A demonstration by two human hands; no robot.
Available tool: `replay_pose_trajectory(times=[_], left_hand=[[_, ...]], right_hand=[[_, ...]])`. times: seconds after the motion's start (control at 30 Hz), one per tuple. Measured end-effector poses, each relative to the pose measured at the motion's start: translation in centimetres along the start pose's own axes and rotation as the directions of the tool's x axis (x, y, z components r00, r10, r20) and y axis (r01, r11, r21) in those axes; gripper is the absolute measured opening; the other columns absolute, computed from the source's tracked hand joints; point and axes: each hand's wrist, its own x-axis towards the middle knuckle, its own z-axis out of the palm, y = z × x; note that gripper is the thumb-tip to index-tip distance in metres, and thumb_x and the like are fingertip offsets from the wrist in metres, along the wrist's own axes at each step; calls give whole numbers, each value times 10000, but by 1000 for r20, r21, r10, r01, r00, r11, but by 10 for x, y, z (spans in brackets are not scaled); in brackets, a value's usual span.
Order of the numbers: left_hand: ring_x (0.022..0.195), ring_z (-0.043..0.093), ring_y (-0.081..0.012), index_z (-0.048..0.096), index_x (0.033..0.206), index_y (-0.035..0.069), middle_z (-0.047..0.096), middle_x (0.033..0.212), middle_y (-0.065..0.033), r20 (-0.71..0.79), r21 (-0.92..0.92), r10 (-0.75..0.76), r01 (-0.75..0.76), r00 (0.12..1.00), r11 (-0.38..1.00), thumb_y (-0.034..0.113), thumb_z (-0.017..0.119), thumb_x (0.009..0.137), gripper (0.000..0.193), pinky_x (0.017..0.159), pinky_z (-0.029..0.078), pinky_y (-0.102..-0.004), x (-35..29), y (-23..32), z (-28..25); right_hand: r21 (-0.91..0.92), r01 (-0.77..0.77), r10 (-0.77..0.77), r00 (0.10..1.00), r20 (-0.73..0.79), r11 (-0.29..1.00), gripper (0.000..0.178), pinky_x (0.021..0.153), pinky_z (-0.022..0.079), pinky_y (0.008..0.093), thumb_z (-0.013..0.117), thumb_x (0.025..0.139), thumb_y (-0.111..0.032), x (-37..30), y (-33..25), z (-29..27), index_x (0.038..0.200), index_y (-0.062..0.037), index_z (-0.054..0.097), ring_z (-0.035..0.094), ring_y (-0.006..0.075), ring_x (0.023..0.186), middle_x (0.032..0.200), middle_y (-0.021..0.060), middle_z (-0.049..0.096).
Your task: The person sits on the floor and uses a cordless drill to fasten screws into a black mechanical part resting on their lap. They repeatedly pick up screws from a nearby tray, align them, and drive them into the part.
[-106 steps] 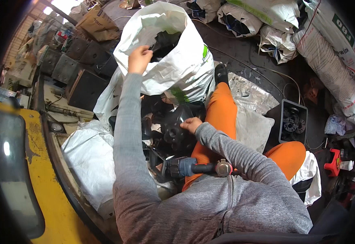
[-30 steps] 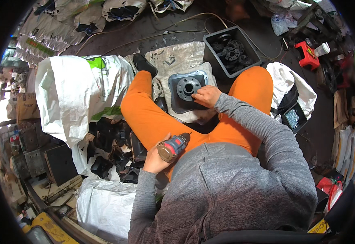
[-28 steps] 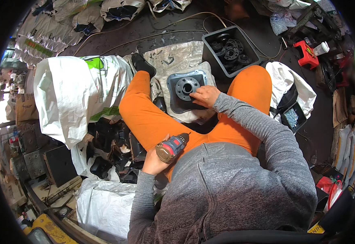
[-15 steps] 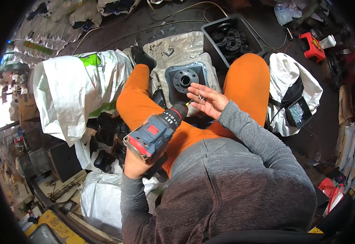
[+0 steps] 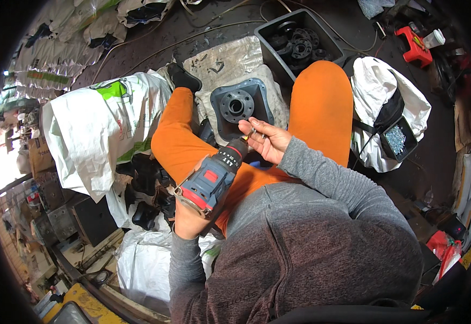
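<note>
My left hand (image 5: 188,220) is wrapped round the grip of a blue, black and red cordless drill (image 5: 208,181), its chuck pointing away from me and to the right. At the drill's tip my right hand (image 5: 273,144) is closed loosely, palm partly up, on a few small screws (image 5: 254,131); one sits between thumb and fingers near the bit. Just beyond both hands, between my legs, lies a dark square-rimmed housing (image 5: 267,100) with a round flange (image 5: 236,105) in its middle. It rests on a pale sack.
A grey bin (image 5: 339,54) of black ring-shaped parts stands beyond my right knee. To the right, a small black box (image 5: 408,154) of screws sits against a white sack (image 5: 376,81). A red tool holder (image 5: 412,47) lies farther off. At left are a large white bag (image 5: 90,140) and dark parts.
My right hand has drawn slightly left and nearer the drill's tip, its fingers curling more with a screw raised. The drill stays in my left hand; the view has shifted slightly.
</note>
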Motion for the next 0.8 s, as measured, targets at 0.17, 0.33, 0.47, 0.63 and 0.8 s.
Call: replay_pose_trajectory(times=[0.17, 0.33, 0.47, 0.63, 0.8], left_hand=[[1035, 673, -252, 472, 1373, 35, 669, 1141, -158, 27, -1, -90, 91, 996, 996, 153, 819, 655, 806, 892, 529, -326, -5, 3, 1], [1026, 675, -246, 481, 1367, 36, 671, 1138, -161, 44, 30, -98, 96, 994, 995, 149, 828, 648, 807, 892, 524, -323, -2, 1, 1], [1071, 645, -251, 540, 1298, 30, 653, 1163, -176, 40, 129, 26, -31, 999, 991, 103, 781, 695, 653, 953, 481, -344, 4, -24, -3], [847, 684, -248, 685, 1019, 33, 695, 931, -96, 52, 297, 158, -167, 986, 940, 16, 688, 751, 269, 762, 531, -339, 39, -23, -28], [893, 678, -221, 668, 1052, 32, 698, 972, -103, 5, 80, -174, 173, 985, 982, 92, 716, 776, 286, 773, 525, -332, 50, -45, -28]], right_hand=[[-61, 8, -11, 999, -52, 998, 220, 968, 494, 357, 563, 969, -155, 2, 4, 1, 1171, -72, 536, 588, 198, 1163, 1213, 112, 622], [-81, -10, 11, 1000, 13, 997, 318, 959, 512, 368, 502, 990, -134, 2, -3, 4, 1287, -26, 469, 582, 230, 1183, 1266, 156, 584], [-97, 1, 8, 997, 83, 995, 412, 967, 520, 393, 436, 989, -89, 6, 1, -5, 1384, 23, 401, 569, 260, 1206, 1315, 185, 546], [-273, 175, -229, 956, -181, 946, 346, 738, 544, 258, 577, 921, -169, 28, -19, -50, 1213, 17, 564, 591, 114, 801, 1011, 52, 607], [-591, 78, -372, 840, -394, 803, 350, 543, 473, 185, 733, 839, -369, 79, -33, -32, 991, -66, 646, 513, 56, 608, 748, -54, 558]])
